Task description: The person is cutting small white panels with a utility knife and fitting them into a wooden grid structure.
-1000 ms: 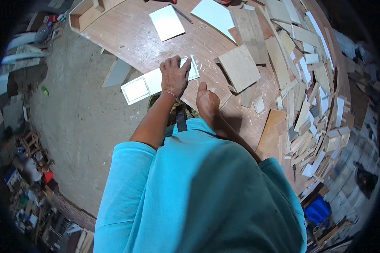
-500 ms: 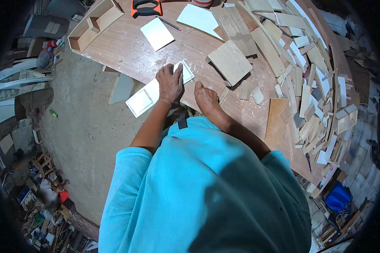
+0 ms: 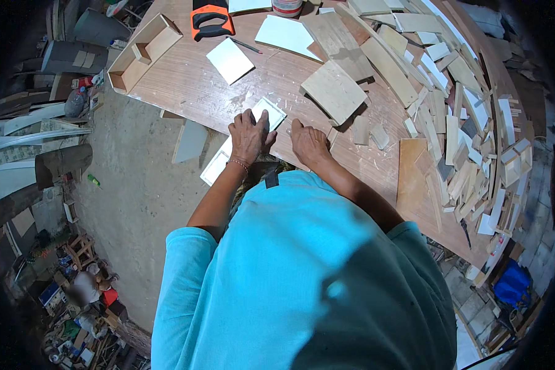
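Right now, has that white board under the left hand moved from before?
Yes. Against the table edge, the white board has turned: its left end swung toward the turquoise shirt.

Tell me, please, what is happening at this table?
Someone in a turquoise shirt is working at a wooden table. The left hand lies on a narrow white board, which sticks out past the table's edge. The right hand is partly curled beside the board's far end; whether it grips anything, I cannot tell. An orange-and-black saw lies farther up the table, and many wood offcuts are heaped at the right.
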`<act>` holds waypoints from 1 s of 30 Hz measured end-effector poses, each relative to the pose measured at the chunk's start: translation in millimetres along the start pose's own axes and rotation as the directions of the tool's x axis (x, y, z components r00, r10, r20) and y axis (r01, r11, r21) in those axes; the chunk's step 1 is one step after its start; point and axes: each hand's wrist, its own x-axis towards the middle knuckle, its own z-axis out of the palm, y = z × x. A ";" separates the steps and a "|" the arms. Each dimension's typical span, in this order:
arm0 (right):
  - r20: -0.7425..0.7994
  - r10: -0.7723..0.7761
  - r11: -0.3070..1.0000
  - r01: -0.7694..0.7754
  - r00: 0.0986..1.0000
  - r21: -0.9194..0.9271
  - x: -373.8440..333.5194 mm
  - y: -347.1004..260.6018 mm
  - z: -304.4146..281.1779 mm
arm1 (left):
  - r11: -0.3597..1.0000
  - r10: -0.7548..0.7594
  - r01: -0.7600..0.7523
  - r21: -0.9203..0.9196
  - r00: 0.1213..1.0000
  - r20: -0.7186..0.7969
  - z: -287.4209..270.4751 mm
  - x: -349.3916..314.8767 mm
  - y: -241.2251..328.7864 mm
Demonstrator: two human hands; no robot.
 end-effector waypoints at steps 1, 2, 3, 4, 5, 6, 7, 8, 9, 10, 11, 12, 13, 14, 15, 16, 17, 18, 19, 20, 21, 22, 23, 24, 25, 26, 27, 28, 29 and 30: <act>0.048 0.051 0.997 -0.054 0.998 0.051 -2.8 -6.2 -9.9 | 0.999 -0.030 0.031 -0.021 0.998 0.050 -3.7 -0.5 2.2; 0.099 0.098 0.989 -0.108 0.990 0.099 -4.0 -10.2 -16.7 | 0.999 -0.037 0.038 -0.021 0.998 0.042 -5.3 -2.4 2.7; 0.100 0.099 0.988 -0.110 0.990 0.104 -3.5 -9.2 -19.0 | 0.999 -0.035 0.036 -0.018 0.998 0.046 -6.4 -3.8 2.9; 0.141 0.139 0.976 -0.159 0.980 0.147 -3.1 -6.4 -20.6 | 0.998 -0.058 0.061 -0.030 0.995 0.085 -7.8 -5.3 3.0; 0.184 0.175 0.960 -0.209 0.967 0.188 -3.1 -4.0 -21.1 | 0.995 -0.081 0.087 -0.040 0.989 0.123 -8.8 -6.7 3.0; 0.187 0.173 0.959 -0.209 0.967 0.190 -3.9 -3.5 -21.7 | 0.995 -0.083 0.089 -0.039 0.988 0.126 -10.2 -8.8 3.2; 0.211 0.215 0.930 -0.266 0.954 0.253 -4.8 -3.3 -21.9 | 0.995 -0.083 0.089 -0.043 0.988 0.133 -11.4 -10.9 3.5; 0.238 0.254 0.894 -0.322 0.937 0.313 -5.6 -3.0 -21.5 | 0.995 -0.083 0.090 -0.047 0.987 0.140 -12.3 -12.5 3.6; 0.241 0.251 0.894 -0.320 0.938 0.314 -6.2 -1.6 -20.0 | 0.995 -0.087 0.095 -0.045 0.986 0.142 -13.0 -12.7 4.1; 0.254 0.229 0.897 -0.305 0.940 0.319 -6.8 0.1 -17.4 | 0.993 -0.098 0.108 -0.055 0.982 0.159 -13.7 -12.7 4.6; 0.266 0.208 0.900 -0.290 0.941 0.325 -7.4 1.0 -15.6 | 0.990 -0.108 0.121 -0.066 0.979 0.175 -14.6 -13.1 4.4; 0.269 0.205 0.900 -0.289 0.941 0.325 -8.6 1.4 -16.2 | 0.990 -0.111 0.124 -0.065 0.978 0.178 -15.1 -14.0 3.6; 0.248 0.189 0.887 -0.274 0.950 0.371 -10.6 1.0 -17.8 | 0.991 -0.093 0.108 -0.075 0.981 0.171 -15.8 -15.3 2.2; 0.227 0.174 0.872 -0.257 0.958 0.417 -12.0 1.2 -18.2 | 0.992 -0.075 0.090 -0.085 0.984 0.163 -16.4 -16.5 1.5; 0.231 0.174 0.870 -0.259 0.957 0.419 -13.4 2.8 -15.1 | 0.992 -0.077 0.092 -0.084 0.983 0.168 -17.9 -17.5 2.0; 0.218 0.175 0.857 -0.258 0.960 0.447 -14.9 4.9 -10.1 | 0.987 -0.084 0.106 -0.120 0.980 0.181 -19.6 -18.4 2.9; 0.205 0.178 0.842 -0.257 0.962 0.474 -16.2 6.3 -6.9 | 0.980 -0.090 0.121 -0.156 0.977 0.194 -20.0 -19.3 3.6; 0.209 0.176 0.841 -0.258 0.962 0.476 -16.6 5.8 -6.9 | 0.980 -0.092 0.124 -0.154 0.976 0.198 -18.2 -20.8 3.1; 0.204 0.185 0.844 -0.262 0.961 0.467 -16.9 5.1 -7.6 | 0.977 -0.091 0.120 -0.177 0.982 0.163 -14.8 -22.5 2.8; 0.198 0.195 0.848 -0.266 0.961 0.458 -17.0 3.9 -9.1 | 0.973 -0.091 0.115 -0.200 0.988 0.126 -12.9 -23.7 1.9; 0.202 0.195 0.847 -0.268 0.960 0.459 -18.2 1.5 -13.1 | 0.973 -0.092 0.117 -0.199 0.987 0.130 -12.3 -23.8 1.5; 0.180 0.174 0.883 -0.234 0.968 0.407 -19.9 -2.2 -18.7 | 0.964 -0.109 0.141 -0.227 0.983 0.148 -11.7 -23.3 0.8; 0.158 0.151 0.914 -0.199 0.976 0.354 -20.9 -4.1 -21.1 | 0.953 -0.125 0.165 -0.254 0.978 0.166 -11.1 -23.2 0.3; 0.160 0.152 0.913 -0.201 0.975 0.355 -21.1 -3.4 -19.3 | 0.953 -0.124 0.164 -0.254 0.978 0.168 -10.4 -23.0 0.0; 0.129 0.131 0.932 -0.167 0.983 0.323 -21.2 -2.1 -15.9 | 0.954 -0.119 0.153 -0.258 0.983 0.142 -9.4 -23.1 -0.2; 0.098 0.109 0.948 -0.133 0.989 0.289 -21.2 -1.1 -13.1 | 0.955 -0.115 0.141 -0.262 0.987 0.114 -8.9 -22.9 -0.3; 0.099 0.111 0.947 -0.136 0.989 0.290 -21.6 -0.8 -10.9 | 0.955 -0.113 0.140 -0.262 0.987 0.117 -8.8 -22.9 -0.4; 0.074 0.093 0.963 -0.108 0.993 0.245 -22.0 -0.9 -9.1 | 0.955 -0.114 0.140 -0.260 0.987 0.113 -8.9 -22.7 -0.4; 0.050 0.073 0.977 -0.081 0.996 0.199 -22.2 -1.3 -8.3 | 0.956 -0.116 0.141 -0.258 0.987 0.109 -9.1 -22.5 -0.5; 0.049 0.072 0.977 -0.081 0.996 0.200 -21.8 -2.1 -8.4 | 0.956 -0.116 0.141 -0.257 0.987 0.109 -9.0 -22.3 -0.9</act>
